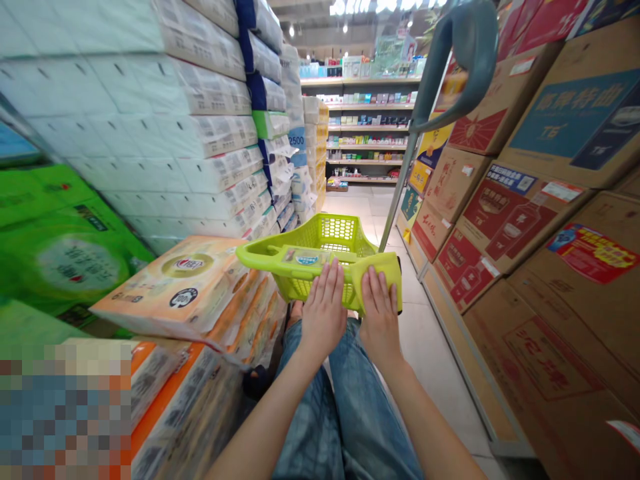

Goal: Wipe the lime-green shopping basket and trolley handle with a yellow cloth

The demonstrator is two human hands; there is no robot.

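Both hands flat on green basket; pack reads "2500".

- The shopping basket sits on the floor in the middle of the aisle, just beyond the person's knees.
- The left hand and the right hand rest side by side on the near rim of the basket, the left hand to the left.
- The long handle rises from the basket's right side, up and to the right.
- Tissue packs lie stacked at near left, touching the basket's left end.
- Wrapped paper bales tower behind them, running far down the left.
- Cardboard boxes line the right side, near to far.
- Shelves stand across the far end.
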